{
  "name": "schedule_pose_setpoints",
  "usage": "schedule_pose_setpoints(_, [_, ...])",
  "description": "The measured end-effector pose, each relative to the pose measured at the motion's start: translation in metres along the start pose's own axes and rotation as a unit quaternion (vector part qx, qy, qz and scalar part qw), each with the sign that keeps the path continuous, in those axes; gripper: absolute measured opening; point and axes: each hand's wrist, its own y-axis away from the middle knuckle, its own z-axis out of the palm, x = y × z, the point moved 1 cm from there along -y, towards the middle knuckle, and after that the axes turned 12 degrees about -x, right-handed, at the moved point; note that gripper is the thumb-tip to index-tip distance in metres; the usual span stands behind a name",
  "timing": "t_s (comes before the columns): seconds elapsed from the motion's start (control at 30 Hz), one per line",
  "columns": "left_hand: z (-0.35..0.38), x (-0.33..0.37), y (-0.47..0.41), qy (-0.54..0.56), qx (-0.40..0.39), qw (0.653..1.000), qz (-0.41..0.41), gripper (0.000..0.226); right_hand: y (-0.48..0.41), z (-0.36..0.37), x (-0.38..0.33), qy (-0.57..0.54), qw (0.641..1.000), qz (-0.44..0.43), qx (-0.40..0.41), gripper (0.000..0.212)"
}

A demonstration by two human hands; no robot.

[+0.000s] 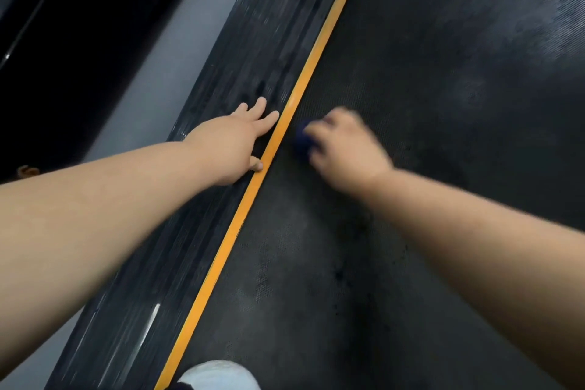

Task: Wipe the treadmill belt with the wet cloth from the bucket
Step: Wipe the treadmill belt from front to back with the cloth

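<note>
The wiping looks to be under way but not finished. The right hand [343,149], blurred in the head view, has its fingers curled over a dark blue cloth [300,138] and presses it onto the treadmill belt [443,104], just beside the yellow stripe [326,32] along the belt's left edge. The left hand [235,142] lies flat with straight fingers on the ribbed side rail [253,41], gripping nothing and apparently bracing the person.

Near the cloth and toward the person, the belt shows darker, damp-looking patches, which suggests those parts have been wiped. Farther up and to the right, pale grey, dusty-looking areas remain, so much of the belt probably needs passes. The bucket is not in view.
</note>
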Motion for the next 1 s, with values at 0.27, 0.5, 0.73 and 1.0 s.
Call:
schedule_pose_setpoints(0.27, [0.006,-0.004,0.001,0.024,0.036,0.999,0.014,0.086,0.033,0.030,-0.041,-0.074,0.995,0.035,-0.050,0.042])
schedule_pose_setpoints(0.5, [0.007,-0.005,-0.003,0.004,0.032,0.999,0.016,0.089,0.003,0.007,-0.008,-0.054,0.996,0.068,0.016,0.042])
schedule_pose_setpoints(0.73, [0.005,-0.002,0.000,-0.075,0.055,0.995,0.029,0.089,0.052,0.032,-0.035,-0.054,0.996,-0.019,-0.072,0.042])
schedule_pose_setpoints(1.0, [0.008,0.027,-0.011,-0.209,0.116,0.967,0.092,0.090,0.020,-0.014,0.043,-0.039,0.989,0.133,0.047,0.045])
